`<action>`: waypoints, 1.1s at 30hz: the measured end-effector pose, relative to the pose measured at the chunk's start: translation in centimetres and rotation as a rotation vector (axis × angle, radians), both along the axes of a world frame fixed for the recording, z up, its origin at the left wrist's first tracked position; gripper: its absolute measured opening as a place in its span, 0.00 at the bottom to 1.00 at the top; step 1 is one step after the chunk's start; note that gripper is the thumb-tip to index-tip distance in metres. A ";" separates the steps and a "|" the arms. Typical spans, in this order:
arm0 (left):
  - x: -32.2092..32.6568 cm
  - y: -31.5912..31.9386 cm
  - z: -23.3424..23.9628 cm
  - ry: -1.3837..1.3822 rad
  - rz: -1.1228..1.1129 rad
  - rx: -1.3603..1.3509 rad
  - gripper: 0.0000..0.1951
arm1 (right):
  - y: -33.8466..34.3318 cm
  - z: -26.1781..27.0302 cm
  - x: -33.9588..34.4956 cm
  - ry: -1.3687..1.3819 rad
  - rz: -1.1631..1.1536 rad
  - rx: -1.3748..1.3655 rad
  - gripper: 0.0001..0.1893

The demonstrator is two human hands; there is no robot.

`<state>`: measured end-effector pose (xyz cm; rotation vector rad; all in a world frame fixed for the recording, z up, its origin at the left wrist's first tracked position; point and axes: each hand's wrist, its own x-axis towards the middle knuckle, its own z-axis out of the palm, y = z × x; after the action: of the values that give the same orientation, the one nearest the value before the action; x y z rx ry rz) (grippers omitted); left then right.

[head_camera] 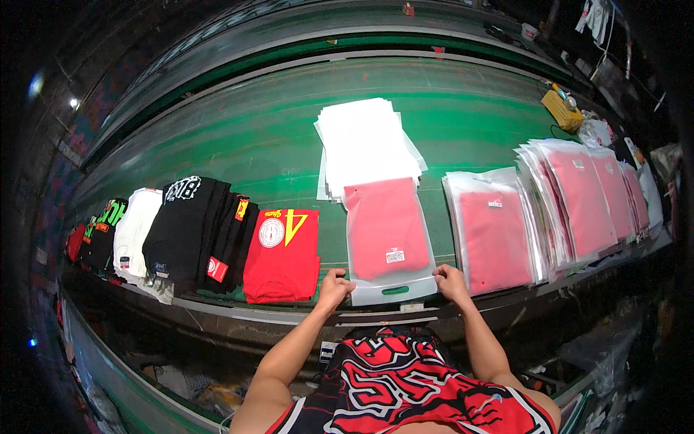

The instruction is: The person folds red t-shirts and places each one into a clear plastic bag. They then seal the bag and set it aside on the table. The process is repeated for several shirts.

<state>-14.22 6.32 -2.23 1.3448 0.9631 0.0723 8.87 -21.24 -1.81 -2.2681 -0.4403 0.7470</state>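
A red folded garment in a frosted plastic bag lies before me on the green table, its end with the cut-out handle towards me. My left hand pinches the left corner of that end, and my right hand pinches the right corner. Beyond the bag, partly under it, spreads a stack of white frosted bags. A folded red T-shirt with yellow and white print lies to the left of my left hand. To the right of my right hand is a pile of bagged red garments.
Folded black shirts, white shirts and black shirts with green print line the table's left side. More bagged red garments overlap at the right. Behind them stands a yellow box. The table's near edge runs before my body.
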 end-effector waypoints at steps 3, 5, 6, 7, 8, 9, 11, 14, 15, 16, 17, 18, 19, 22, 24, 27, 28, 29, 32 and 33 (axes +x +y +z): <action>0.2 1.1 -1.0 0.005 -0.081 0.087 0.30 | -0.1 -0.9 -0.3 -0.048 -0.002 -0.011 0.09; 0.5 1.2 -0.8 0.045 -0.095 0.013 0.29 | -0.1 -0.6 -0.3 -0.075 0.024 -0.020 0.09; 0.6 1.1 -0.7 0.067 -0.105 -0.031 0.29 | -0.1 -0.3 -0.4 -0.081 0.026 -0.026 0.09; 0.7 1.0 -0.6 0.066 -0.098 -0.026 0.29 | -0.1 -0.1 -0.4 -0.091 0.033 -0.030 0.09; 0.8 0.9 -0.4 0.068 -0.095 -0.027 0.29 | 0.0 0.0 -0.4 -0.097 0.034 -0.031 0.09; 0.8 0.8 -0.3 0.072 -0.092 -0.028 0.29 | 0.0 0.1 -0.5 -0.098 0.029 -0.035 0.09; 0.9 0.8 -0.2 0.091 -0.103 -0.026 0.29 | 0.1 0.1 -0.7 -0.127 0.039 -0.016 0.09; 0.9 1.0 -0.2 0.101 -0.140 -0.002 0.30 | 0.4 0.2 -1.2 -0.178 0.038 -0.029 0.08; 1.0 1.1 -0.2 0.112 -0.154 0.005 0.30 | 0.5 0.3 -1.3 -0.190 0.030 -0.047 0.08; 1.0 1.1 -0.2 0.110 -0.168 0.013 0.30 | 0.7 0.3 -1.5 -0.206 0.036 -0.054 0.08; 1.0 1.1 -0.2 0.119 -0.183 0.015 0.30 | 0.7 0.4 -1.6 -0.213 0.035 -0.070 0.08; 1.1 1.1 -0.3 0.128 -0.197 0.017 0.30 | 0.8 0.4 -1.7 -0.227 0.032 -0.076 0.08; 1.0 1.0 -0.3 0.113 -0.178 -0.006 0.29 | 0.9 0.4 -1.7 -0.236 0.038 -0.089 0.08; 0.9 0.9 -0.5 0.085 -0.133 -0.060 0.29 | 1.0 0.1 -1.8 -0.278 0.050 -0.090 0.07; 0.8 0.9 -0.5 0.091 -0.109 -0.088 0.29 | 1.1 0.1 -1.8 -0.296 0.052 -0.100 0.07; 0.9 1.0 -0.4 0.102 -0.121 -0.075 0.28 | 1.4 0.9 -2.0 -0.287 0.074 -0.109 0.08; 1.0 0.9 -0.3 0.087 -0.115 -0.074 0.28 | 1.5 1.5 -2.2 -0.326 0.093 -0.160 0.09; 1.1 0.9 -0.2 0.098 -0.105 -0.082 0.28 | 1.5 2.2 -2.6 -0.360 0.103 -0.233 0.10; 1.1 0.8 0.5 0.093 -0.077 -0.097 0.28 | 2.8 4.3 -4.4 -0.654 0.228 -0.097 0.15; 1.1 0.8 0.7 0.091 -0.067 -0.114 0.28 | 3.3 4.9 -5.1 -0.774 0.273 0.003 0.17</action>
<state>-13.13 7.08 -1.49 1.2824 0.9828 -0.0942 3.76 -17.92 3.12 -2.4568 -1.1176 -0.0520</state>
